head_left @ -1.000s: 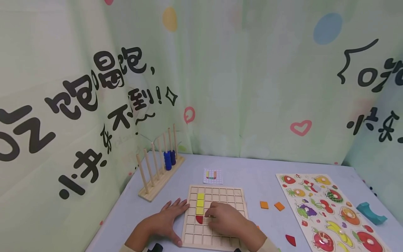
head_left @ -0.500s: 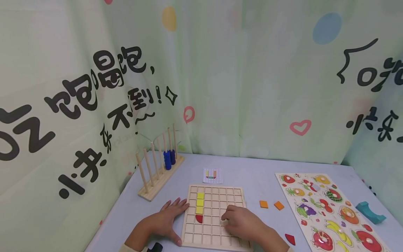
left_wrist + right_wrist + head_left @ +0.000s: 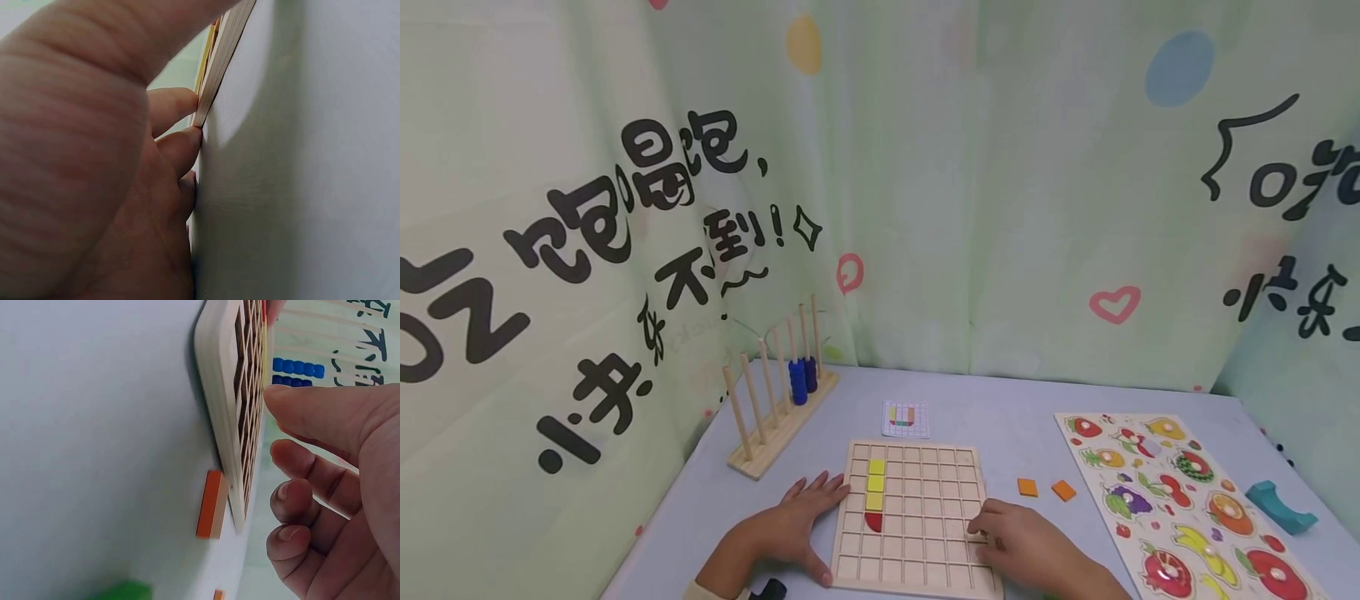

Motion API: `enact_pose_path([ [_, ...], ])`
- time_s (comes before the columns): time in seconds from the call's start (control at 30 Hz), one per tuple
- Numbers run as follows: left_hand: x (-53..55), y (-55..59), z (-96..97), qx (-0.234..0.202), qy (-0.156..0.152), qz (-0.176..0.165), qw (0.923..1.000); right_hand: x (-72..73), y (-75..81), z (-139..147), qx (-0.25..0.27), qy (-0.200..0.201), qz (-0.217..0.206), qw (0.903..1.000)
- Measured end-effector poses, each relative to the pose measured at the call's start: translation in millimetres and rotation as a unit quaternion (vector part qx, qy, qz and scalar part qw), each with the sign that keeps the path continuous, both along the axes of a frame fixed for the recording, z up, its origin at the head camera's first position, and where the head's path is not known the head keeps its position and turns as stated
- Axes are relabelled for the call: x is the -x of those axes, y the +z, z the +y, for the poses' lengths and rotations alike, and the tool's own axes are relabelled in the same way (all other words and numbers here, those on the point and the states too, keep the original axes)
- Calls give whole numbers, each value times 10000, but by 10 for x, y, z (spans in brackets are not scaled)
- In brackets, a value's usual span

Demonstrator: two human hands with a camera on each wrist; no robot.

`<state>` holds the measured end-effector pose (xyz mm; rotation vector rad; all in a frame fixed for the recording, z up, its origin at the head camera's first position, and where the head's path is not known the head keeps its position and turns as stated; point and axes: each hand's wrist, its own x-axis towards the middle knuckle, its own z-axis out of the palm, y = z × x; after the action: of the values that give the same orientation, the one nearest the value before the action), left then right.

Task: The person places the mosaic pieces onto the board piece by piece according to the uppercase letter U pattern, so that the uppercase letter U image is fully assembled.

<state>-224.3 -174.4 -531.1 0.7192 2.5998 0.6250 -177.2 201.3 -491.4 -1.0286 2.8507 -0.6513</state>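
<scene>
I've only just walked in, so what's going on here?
A person's left hand touches the left edge of a wooden grid board. The right hand, holding nothing, is at its right edge. On the board, three yellow squares form a column with a red rounded piece directly below. A patterned card lies beyond the board, with orange squares to the right.

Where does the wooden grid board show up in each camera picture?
Head: wooden grid board, bottom centre, between left hand and right hand.
Left wrist: its side edge, top centre.
Right wrist: its near side, upper middle, steeply angled.
Shared landmark: yellow tiles, thin slivers in both wrist views.
</scene>
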Motion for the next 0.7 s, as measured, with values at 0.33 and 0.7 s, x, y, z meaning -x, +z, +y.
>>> enact_pose_path([
  [0.33, 4, 0, -14, -22, -16, 35, 10000, -138, 15, 241, -56, -373, -531, 9979],
  [0.7, -16, 33, -1, -78, 5, -53, 10000, -269, 1, 492, -130, -627, -1101, 9919],
])
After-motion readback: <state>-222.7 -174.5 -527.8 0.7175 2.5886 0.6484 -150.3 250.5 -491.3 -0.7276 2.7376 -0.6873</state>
